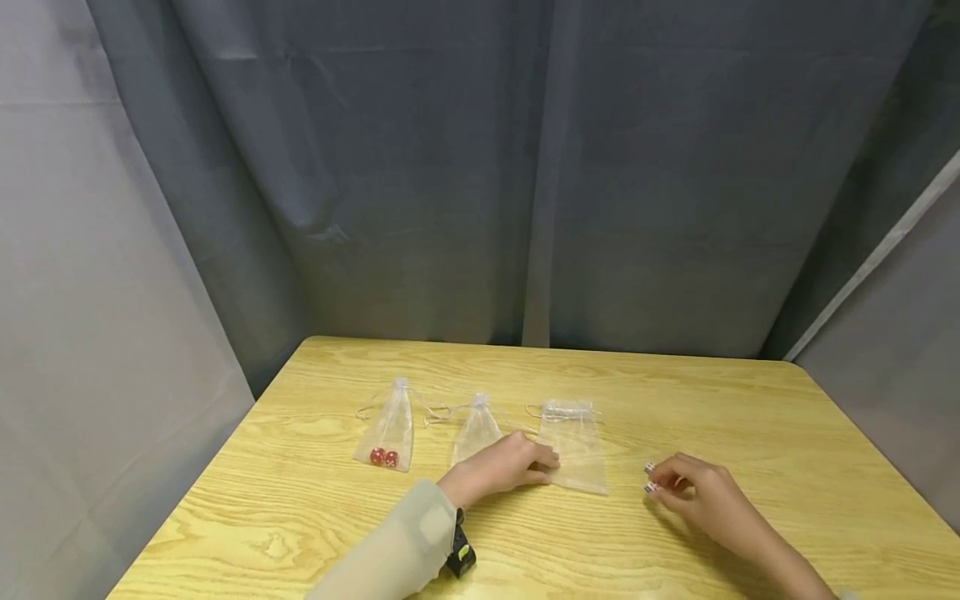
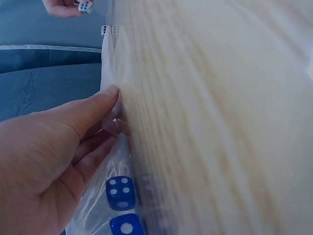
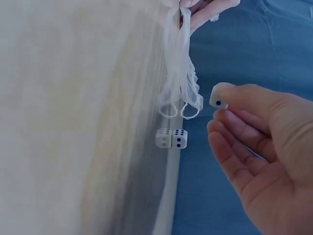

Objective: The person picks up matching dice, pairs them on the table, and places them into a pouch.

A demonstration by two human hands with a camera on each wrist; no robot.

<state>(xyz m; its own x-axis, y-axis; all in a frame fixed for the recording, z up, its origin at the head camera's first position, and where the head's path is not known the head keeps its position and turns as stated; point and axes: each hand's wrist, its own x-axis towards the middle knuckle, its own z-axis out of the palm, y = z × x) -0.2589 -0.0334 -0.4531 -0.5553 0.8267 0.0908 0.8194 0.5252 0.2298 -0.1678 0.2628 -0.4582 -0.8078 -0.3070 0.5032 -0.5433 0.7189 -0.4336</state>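
My left hand pinches the left edge of the right-hand sheer white drawstring pouch, which lies flat on the table. Under that forearm is a middle drawstring pouch. Its blue dice show in the left wrist view but are hidden in the head view. To the right, my right hand holds a white die between thumb and fingertips, above the table. A second white die rests on the table close by, between that hand and the right-hand pouch.
On the left lies another drawstring pouch with red dice inside. Its cords reach towards the middle pouch. The wooden table ends at a grey curtain behind, with lighter cloth at the left.
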